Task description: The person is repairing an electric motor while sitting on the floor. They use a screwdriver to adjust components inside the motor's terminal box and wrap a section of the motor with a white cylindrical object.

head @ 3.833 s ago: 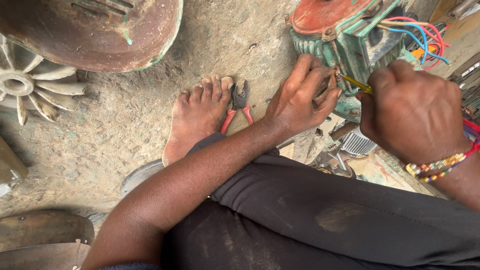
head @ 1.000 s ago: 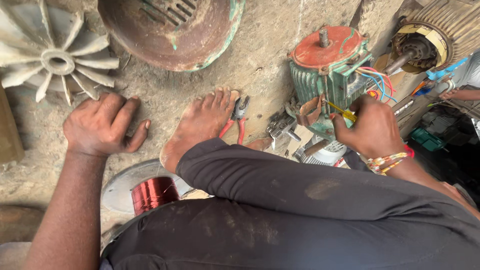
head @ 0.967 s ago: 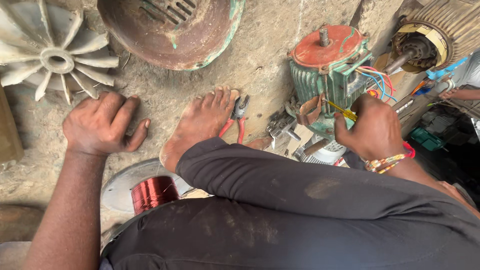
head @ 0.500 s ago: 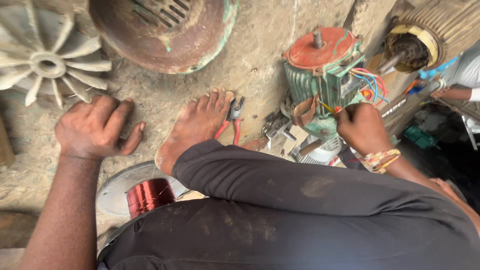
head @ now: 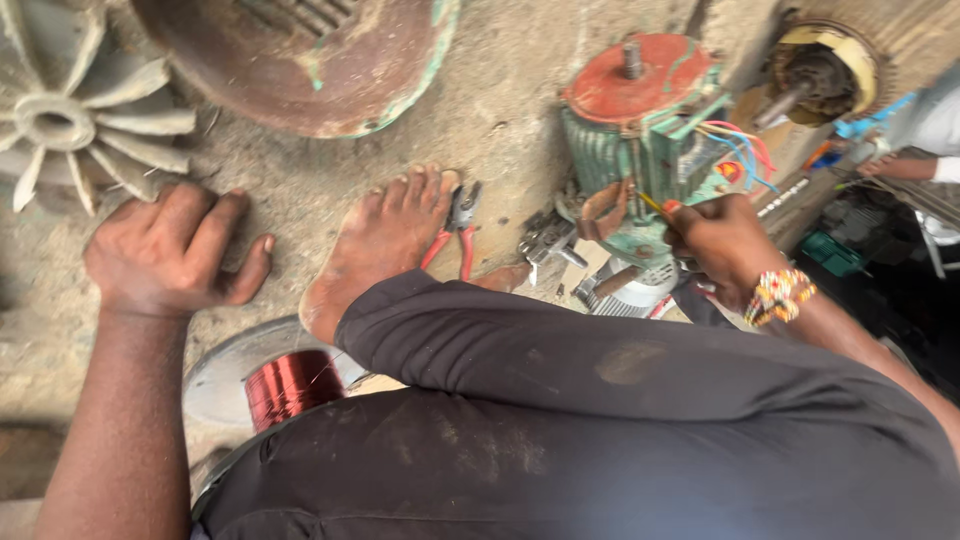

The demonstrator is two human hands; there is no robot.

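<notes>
Dusty ground (head: 300, 190) under flat left hand (head: 170, 255); right hand (head: 720, 240) seemingly around screwdriver (head: 655, 205).

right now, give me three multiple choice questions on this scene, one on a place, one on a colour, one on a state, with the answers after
1. Where do the red-handled pliers lie?
A. on the ground right beside the toes of the bare foot
B. on top of the green motor
C. in the left hand

2. What colour is the spool of wire near the knee?
A. blue
B. coppery red
C. white

3. What is the left hand doing?
A. gripping the fan
B. holding the pliers
C. resting fingers-down on the ground, holding nothing

Answers:
1 A, the pliers lie on the dirt next to the toes.
2 B, the wound wire shines coppery red.
3 C, the hand presses on the bare ground below the pale fan, while the right hand holds a yellow-handled tool at the green motor.
</notes>
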